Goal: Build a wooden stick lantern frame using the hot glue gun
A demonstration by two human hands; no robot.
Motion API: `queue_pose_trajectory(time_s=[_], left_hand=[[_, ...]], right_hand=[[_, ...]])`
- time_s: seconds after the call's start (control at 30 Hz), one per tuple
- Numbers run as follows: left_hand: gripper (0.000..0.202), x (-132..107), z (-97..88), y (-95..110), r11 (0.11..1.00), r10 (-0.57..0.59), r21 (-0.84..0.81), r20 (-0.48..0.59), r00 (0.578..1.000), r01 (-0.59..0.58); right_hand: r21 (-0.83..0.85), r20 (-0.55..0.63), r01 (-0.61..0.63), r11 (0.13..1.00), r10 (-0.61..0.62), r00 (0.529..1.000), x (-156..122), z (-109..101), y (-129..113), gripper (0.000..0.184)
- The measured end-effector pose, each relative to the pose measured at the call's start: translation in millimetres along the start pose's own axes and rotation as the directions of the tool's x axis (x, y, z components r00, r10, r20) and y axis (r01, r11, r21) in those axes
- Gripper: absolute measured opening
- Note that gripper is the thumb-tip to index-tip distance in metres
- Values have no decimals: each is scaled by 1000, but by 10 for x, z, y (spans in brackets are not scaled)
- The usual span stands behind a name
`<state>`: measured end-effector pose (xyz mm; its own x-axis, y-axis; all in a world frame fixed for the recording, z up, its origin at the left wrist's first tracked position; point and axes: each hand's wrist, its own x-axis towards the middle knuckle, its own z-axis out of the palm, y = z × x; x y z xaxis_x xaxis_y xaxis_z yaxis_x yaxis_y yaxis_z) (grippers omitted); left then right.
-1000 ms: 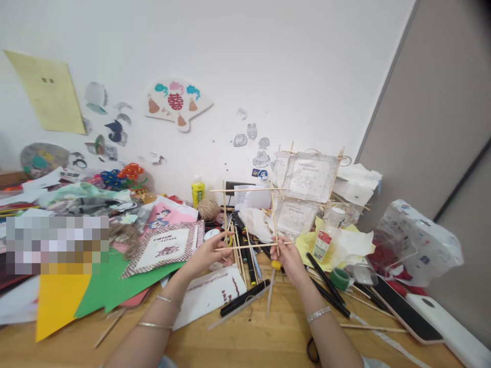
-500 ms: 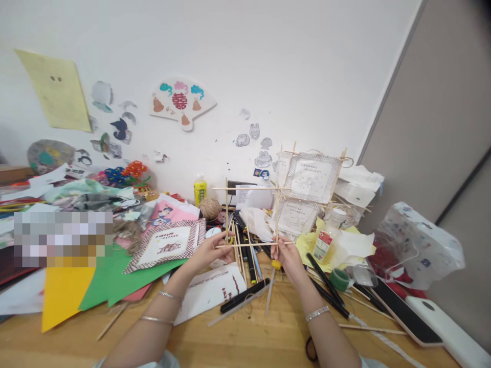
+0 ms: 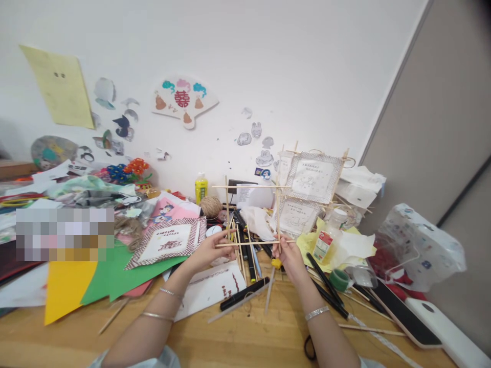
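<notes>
A square frame of thin wooden sticks (image 3: 251, 187) is held up over the table, its sticks crossing near the corners. My left hand (image 3: 214, 247) is closed on its lower left corner, fingertips on the sticks. My right hand (image 3: 288, 254) pinches the lower right corner, where the upright and the bottom stick cross. Just under the right fingers is the yellow end of a glue gun or similar tool (image 3: 276, 263), partly hidden. Behind the frame lie several markers (image 3: 250, 263) and loose sticks. A white sheet with dark red marks (image 3: 213, 291) lies below the left hand.
Left are a patterned-border panel (image 3: 169, 243), green paper (image 3: 149, 278) and yellow paper (image 3: 69, 291). A twine ball (image 3: 210, 207) and yellow bottle (image 3: 201, 189) stand behind. To the right are a clear bottle (image 3: 326, 237), green tape (image 3: 339, 280), a phone (image 3: 406, 314) and a plastic bag (image 3: 425, 250).
The stick frame stays in both hands at nearly the same place. My left fingers are spread slightly more, and the right fingers have shifted a little at the corner. The camera view shifts slightly.
</notes>
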<state>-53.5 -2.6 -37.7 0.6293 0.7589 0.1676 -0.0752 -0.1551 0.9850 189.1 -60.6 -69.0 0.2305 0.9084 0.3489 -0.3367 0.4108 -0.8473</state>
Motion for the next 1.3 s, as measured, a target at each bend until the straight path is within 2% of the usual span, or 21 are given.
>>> queue_pose_trajectory(time_s=[0.2,0.5,0.63,0.8,0.97,1.1,1.3], left_hand=[[39,37,5,-34,993,27,-109,-116,993,-40],[40,28,52,-1,966,-8,-254,-200,980,-44],[40,33,52,-16,963,-29,-268,-182,983,-21],[51,58,49,-68,956,-66,-295,-169,983,13],[47,67,49,-104,949,-95,-312,-179,979,35],[42,75,23,-130,975,-58,-221,-176,983,18],[31,87,-53,-151,995,32,103,-178,984,-13]], right_hand=[[48,-20,1,999,0,1000,-35,48,-71,29],[47,-9,26,999,-25,1000,-28,61,-38,30],[46,-36,30,999,-28,999,-33,69,-49,29],[50,-63,28,998,-25,998,-32,66,-67,31],[37,-66,22,999,-19,998,-20,51,-30,33],[21,-66,35,999,-33,997,-10,33,-9,31],[-27,-27,29,999,-29,999,4,-1,12,31]])
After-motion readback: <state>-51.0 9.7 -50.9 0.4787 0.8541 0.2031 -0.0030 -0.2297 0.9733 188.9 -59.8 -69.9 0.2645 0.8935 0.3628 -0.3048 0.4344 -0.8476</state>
